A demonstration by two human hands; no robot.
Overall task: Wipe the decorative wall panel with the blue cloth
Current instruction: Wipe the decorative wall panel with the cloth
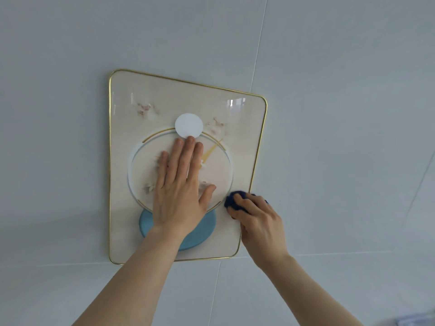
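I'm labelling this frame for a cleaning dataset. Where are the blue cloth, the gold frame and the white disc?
blue cloth (pixel 233 201): head view, bunched part showing above the fingers.
gold frame (pixel 259 147): head view, right edge.
white disc (pixel 188 125): head view, its centre.

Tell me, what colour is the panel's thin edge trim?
Gold, running around the cream panel; seen in the head view.

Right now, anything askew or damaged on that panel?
No damage stands out. The wall panel looks skewed, possibly from the wide lens. Left hand lies flat on it; right hand presses the blue cloth at its right edge.
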